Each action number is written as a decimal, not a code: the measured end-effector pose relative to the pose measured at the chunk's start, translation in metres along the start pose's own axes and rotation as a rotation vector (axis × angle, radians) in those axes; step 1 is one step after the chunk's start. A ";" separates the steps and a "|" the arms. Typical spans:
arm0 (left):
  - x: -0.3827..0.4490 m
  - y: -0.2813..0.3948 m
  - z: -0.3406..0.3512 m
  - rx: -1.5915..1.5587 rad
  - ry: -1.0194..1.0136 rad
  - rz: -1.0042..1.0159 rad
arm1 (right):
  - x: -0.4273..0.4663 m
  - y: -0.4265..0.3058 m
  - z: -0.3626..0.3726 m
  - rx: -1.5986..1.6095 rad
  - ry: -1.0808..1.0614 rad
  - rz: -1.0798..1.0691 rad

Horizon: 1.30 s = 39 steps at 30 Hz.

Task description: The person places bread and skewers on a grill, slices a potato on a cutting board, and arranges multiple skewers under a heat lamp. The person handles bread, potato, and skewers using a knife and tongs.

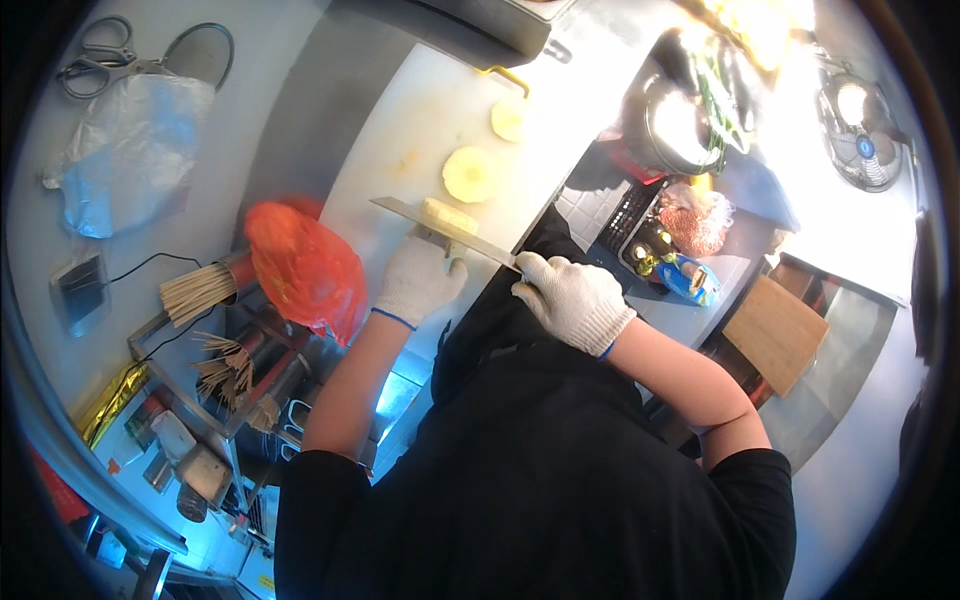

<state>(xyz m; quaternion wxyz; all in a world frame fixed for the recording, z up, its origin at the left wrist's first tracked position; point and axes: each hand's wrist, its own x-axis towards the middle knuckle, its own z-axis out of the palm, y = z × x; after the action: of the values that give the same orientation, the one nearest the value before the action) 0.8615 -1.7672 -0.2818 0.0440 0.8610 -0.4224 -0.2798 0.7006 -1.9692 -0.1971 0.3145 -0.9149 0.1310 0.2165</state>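
Observation:
My right hand [574, 300], in a white knitted glove, grips the handle of a kitchen knife [480, 244] with a long metal blade. The blade lies across the front of a pale yellow block of food [450, 215] on a white cutting board [382, 146]. My left hand [421, 277], gloved too, is on the near side of the blade; its fingertips are partly hidden there, so what they hold cannot be told. Beyond the block lie a round yellow slice [469, 174] and another yellow piece [509, 120], close to a yellow handle [506, 75].
A red plastic bag [304, 266] touches the board's left side. Wooden skewers [196, 291] stand in containers at the left. To the right are a metal pot [667, 127], bottles [643, 259], a wooden board [777, 334] and a fan [862, 139]. Glare washes out the upper right.

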 end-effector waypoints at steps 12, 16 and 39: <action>0.007 -0.005 0.007 0.076 0.015 0.050 | -0.007 -0.005 0.008 -0.069 -0.025 0.029; 0.008 -0.004 0.002 0.043 0.015 0.052 | -0.007 -0.006 0.005 -0.061 -0.048 0.042; 0.011 -0.006 0.002 -0.043 -0.068 -0.031 | 0.029 -0.013 0.011 -0.020 -0.116 0.033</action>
<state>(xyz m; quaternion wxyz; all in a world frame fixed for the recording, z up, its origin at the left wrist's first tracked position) 0.8699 -1.7709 -0.2902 0.0434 0.8563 -0.4042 -0.3187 0.7269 -1.9556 -0.2120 0.3089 -0.9016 0.1255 0.2757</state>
